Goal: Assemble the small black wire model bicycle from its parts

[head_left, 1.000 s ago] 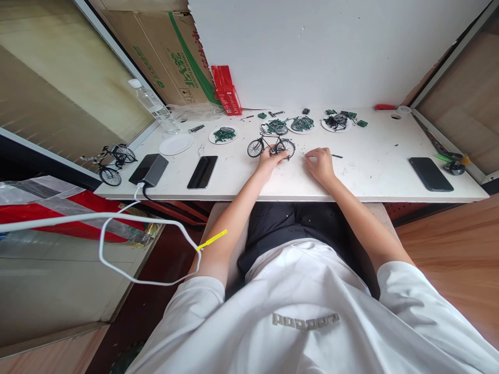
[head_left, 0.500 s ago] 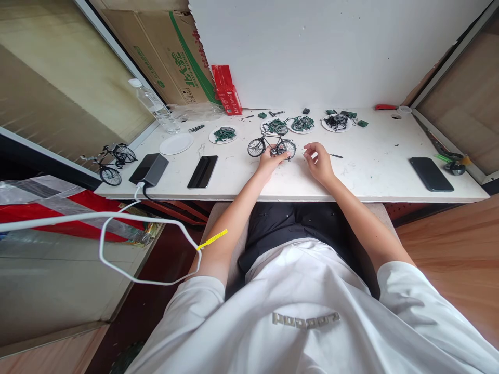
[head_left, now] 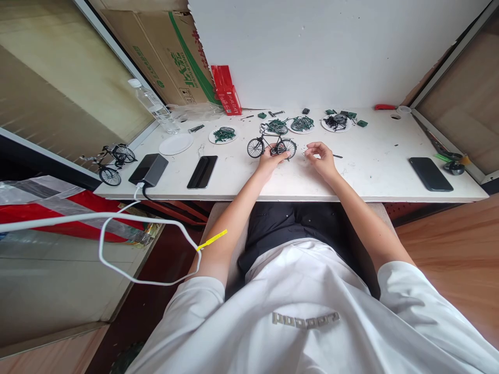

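Black and green, the model bicycle stands nearly whole; the left hand grips its rear wheel, the right hand beside it pinches something tiny, and loose parts wait on plates behind it.

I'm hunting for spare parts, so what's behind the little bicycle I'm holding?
Behind the model bicycle that the left hand steadies, white plates hold green and black parts. The bicycle's frame covers part of the nearest plate.

The person wears a big white T-shirt with short sleeves. Grey letters run across the front of it. Just above the shirt, toward the desk, dark black trousers show. Both arms are bare, with no watch or rings.
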A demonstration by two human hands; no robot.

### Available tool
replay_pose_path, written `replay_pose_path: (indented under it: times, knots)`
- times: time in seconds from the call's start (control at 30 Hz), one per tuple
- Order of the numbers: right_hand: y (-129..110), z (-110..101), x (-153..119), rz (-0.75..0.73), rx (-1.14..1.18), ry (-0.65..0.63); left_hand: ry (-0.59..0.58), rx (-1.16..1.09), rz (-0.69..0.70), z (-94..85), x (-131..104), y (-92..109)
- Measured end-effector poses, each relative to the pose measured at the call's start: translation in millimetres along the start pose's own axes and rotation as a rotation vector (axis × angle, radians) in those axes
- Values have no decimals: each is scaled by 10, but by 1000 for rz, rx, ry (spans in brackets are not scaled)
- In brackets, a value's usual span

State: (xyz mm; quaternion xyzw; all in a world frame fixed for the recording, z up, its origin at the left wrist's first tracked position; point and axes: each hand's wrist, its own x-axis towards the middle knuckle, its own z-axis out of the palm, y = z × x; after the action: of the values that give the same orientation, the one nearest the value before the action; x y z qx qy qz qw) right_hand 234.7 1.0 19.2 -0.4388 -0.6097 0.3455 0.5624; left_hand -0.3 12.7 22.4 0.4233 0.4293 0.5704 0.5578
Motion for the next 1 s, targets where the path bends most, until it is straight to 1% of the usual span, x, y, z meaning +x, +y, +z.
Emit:
replay_pose_path:
  times: [0.2, 0.7, 1.0]
  knots:
    - [-16, 11, 7, 76, 69, 1, -18, -12, -4, -17, 21, -27]
    - [-11, 19, 8, 97, 63, 11, -64, -5, -12, -10, -6, -5]
    - [-27, 23, 12, 102, 48, 15, -49, 17, -27, 6, -33, 27]
